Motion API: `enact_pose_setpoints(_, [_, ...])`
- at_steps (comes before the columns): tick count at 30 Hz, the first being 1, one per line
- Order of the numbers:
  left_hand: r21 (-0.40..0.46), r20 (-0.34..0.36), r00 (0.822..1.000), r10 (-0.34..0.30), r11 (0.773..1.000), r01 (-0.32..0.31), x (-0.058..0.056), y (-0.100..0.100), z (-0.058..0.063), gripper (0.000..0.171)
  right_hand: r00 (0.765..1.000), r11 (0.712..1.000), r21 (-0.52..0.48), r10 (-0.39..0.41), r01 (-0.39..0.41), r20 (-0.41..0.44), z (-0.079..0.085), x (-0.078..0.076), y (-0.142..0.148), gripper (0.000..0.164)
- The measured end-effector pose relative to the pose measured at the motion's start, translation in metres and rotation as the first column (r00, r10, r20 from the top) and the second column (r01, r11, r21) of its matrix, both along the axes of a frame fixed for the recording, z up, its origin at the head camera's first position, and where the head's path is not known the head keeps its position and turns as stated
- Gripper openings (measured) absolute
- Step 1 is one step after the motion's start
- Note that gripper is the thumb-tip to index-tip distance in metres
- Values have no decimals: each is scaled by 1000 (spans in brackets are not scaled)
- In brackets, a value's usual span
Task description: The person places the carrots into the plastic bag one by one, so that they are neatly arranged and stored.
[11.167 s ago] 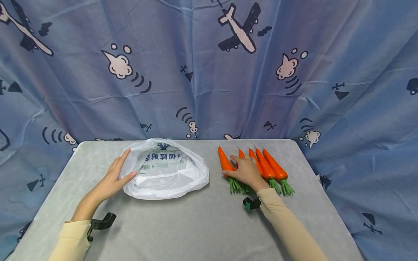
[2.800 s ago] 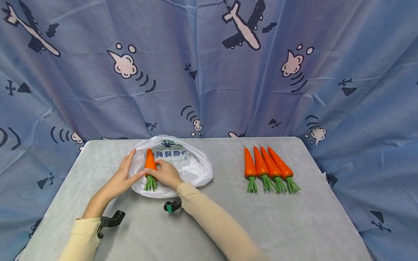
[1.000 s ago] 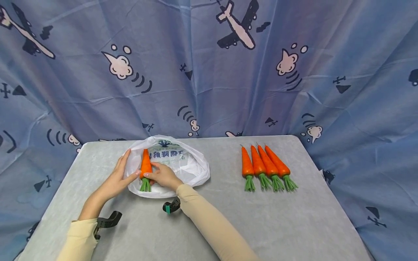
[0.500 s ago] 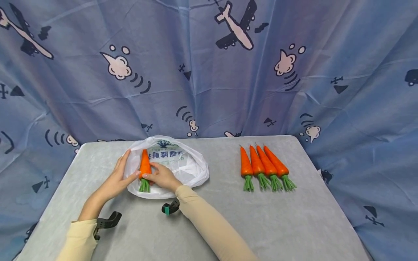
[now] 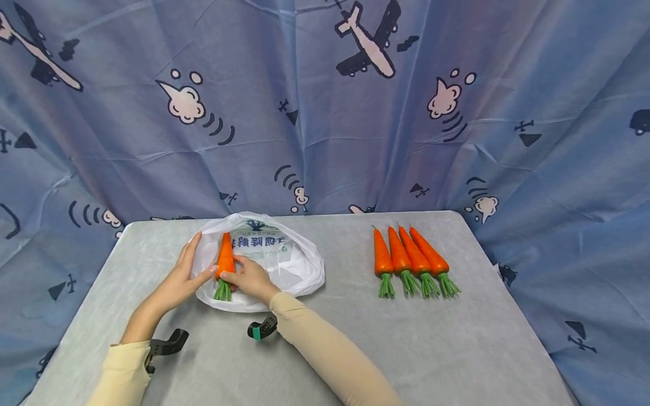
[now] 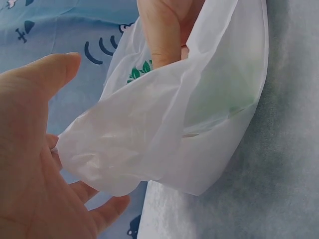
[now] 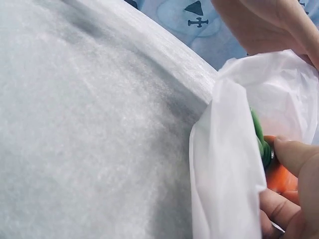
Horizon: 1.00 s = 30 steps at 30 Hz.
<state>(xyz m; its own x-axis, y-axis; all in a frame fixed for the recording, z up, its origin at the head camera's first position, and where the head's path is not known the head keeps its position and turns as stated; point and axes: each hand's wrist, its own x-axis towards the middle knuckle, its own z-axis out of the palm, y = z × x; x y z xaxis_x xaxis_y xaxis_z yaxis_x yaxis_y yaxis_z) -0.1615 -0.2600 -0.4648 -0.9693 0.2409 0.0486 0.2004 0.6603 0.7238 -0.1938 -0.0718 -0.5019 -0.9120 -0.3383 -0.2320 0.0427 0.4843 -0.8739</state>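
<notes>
Right hand (image 5: 254, 279) pinches a carrot (image 5: 225, 258) near its green tops; right wrist view shows thumb on one side, other fingers on the other, part of the hand hidden by plastic. That carrot is inside the bag (image 5: 311, 273), over at the left end, orange tip toward the curtain (image 5: 325, 124), tops toward the person. Can't tell if it rests on the bag floor. Left hand (image 5: 175, 282) is spread wide, fingers extended along the outer left side of the bag, nothing gripped. Its thumb stands well away from its fingers; in the head view the thumb tip is right by the carrot, contact can't be told. Bag is white, thin plastic, mouth spread wide and facing the person, dark blue and green print showing through inside. It sits on the worktop (image 5: 457, 338), near the far edge, left of centre. Four more carrots (image 5: 430, 254) lie on the worktop well to the right of the bag, side by side, tips away from the person, tops near, leaning gradually more toward the right end. Each wrist carries a black band, left (image 5: 170, 343) and right (image 5: 263, 326), below cream sleeves (image 5: 330, 349). Curtain behind is blue with planes and clouds.
</notes>
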Motion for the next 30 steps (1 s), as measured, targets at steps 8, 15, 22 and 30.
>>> enact_pose_setpoints(8, [7,18,1000,1,1000,-1,1,1,0,94,1000,998,-63,-13,15,28,1,1,4,65])
enact_pose_setpoints(15, [-1,31,1000,2,1000,-2,1,1,1,95,997,993,-111,-23,31,69,-1,1,5,65])
enact_pose_setpoints(22, [-2,41,999,-1,1000,1,2,1,1,96,999,995,-92,-25,30,46,-2,2,8,63])
enact_pose_setpoints(30, [8,43,999,-5,1000,5,1,0,1,95,1000,998,-63,11,-12,-9,6,-2,21,62])
